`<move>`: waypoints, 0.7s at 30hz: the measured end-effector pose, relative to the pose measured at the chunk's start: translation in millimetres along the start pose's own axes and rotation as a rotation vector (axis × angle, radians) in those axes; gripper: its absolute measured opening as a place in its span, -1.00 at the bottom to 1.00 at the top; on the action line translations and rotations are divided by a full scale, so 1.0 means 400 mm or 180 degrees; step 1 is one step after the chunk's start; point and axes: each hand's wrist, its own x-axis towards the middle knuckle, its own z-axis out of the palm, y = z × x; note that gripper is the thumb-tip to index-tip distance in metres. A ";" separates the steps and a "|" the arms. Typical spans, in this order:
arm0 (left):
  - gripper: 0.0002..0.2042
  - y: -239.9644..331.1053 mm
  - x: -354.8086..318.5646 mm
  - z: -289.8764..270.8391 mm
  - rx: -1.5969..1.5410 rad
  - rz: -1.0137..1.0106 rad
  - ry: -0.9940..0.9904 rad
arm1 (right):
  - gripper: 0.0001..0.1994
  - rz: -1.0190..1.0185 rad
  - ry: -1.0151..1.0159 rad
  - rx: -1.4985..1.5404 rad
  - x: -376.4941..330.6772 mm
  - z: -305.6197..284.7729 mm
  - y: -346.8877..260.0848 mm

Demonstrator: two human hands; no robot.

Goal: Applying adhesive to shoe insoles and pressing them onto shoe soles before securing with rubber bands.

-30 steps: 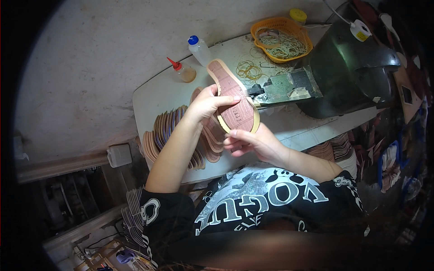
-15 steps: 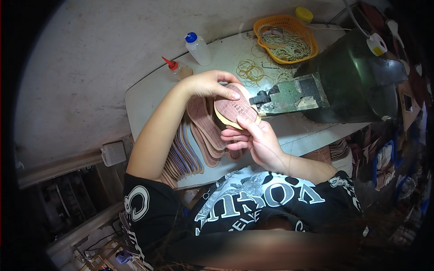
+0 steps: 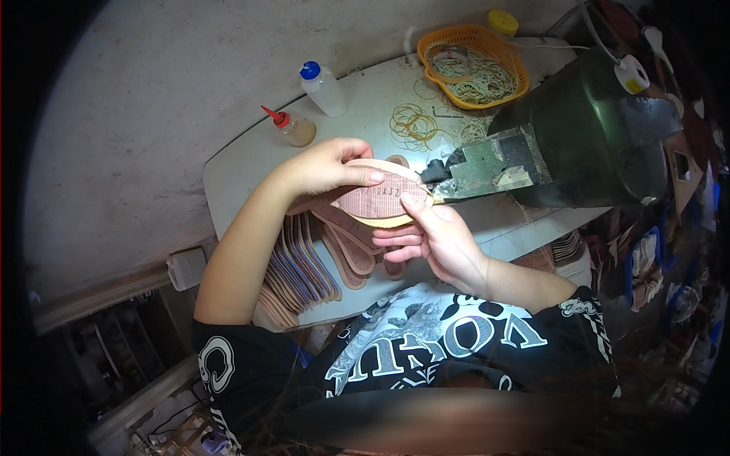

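Between my two hands is a shoe insole (image 3: 370, 201), reddish-brown with a fine grid on top and a pale yellow edge below. My left hand (image 3: 331, 167) grips its left end, thumb on the top face and fingers curled behind the far edge. My right hand (image 3: 449, 245) pinches the right end with the thumb on top; its other fingers reach under the near edge. The insole's right end is close to the dark working head (image 3: 436, 172) of a green machine (image 3: 589, 148); whether they touch I cannot tell. More insoles (image 3: 346, 254) lie beneath my hands.
A row of stacked insoles (image 3: 301, 262) stands left on the table (image 3: 237, 173). Behind are a red-tipped bottle (image 3: 298, 131), a blue-capped bottle (image 3: 325, 91), loose rubber bands (image 3: 413, 126), an orange basket (image 3: 449, 90) of bands and a yellow-lidded jar (image 3: 502, 23).
My left hand has moved left and down, swinging the insole from a slanted, upright pose to lie nearly sideways. My right hand keeps its pinch almost in place.
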 end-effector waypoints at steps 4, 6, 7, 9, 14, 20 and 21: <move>-0.69 0.001 -0.064 0.065 -0.0941 -0.0033 0.0295 | -0.53 -0.0053 -0.0055 0.0010 0.003 -0.015 0.007; -0.67 -0.024 -0.071 0.073 0.0058 0.0088 0.0419 | -0.57 -0.0049 0.0032 -0.0020 0.004 -0.018 0.005; -0.67 -0.029 -0.076 0.089 0.0225 0.0041 0.0531 | -0.61 -0.0047 0.0087 -0.0041 0.003 -0.022 0.003; -0.67 -0.031 -0.086 0.124 -0.0100 -0.0072 0.0481 | -0.62 -0.0057 -0.0009 -0.0178 0.001 -0.039 0.003; -0.67 0.004 -0.106 0.220 -0.0935 -0.0344 0.0652 | -0.65 -0.0149 -0.0385 -0.1022 -0.029 -0.053 -0.005; -0.60 0.036 -0.123 0.256 -0.0974 -0.0633 0.0948 | -0.68 -0.0722 -0.0292 -0.1358 -0.066 -0.072 0.060; -0.58 0.034 -0.120 0.258 -0.1095 -0.0515 0.0896 | -0.69 -0.0681 -0.0466 -0.1357 -0.057 -0.080 0.042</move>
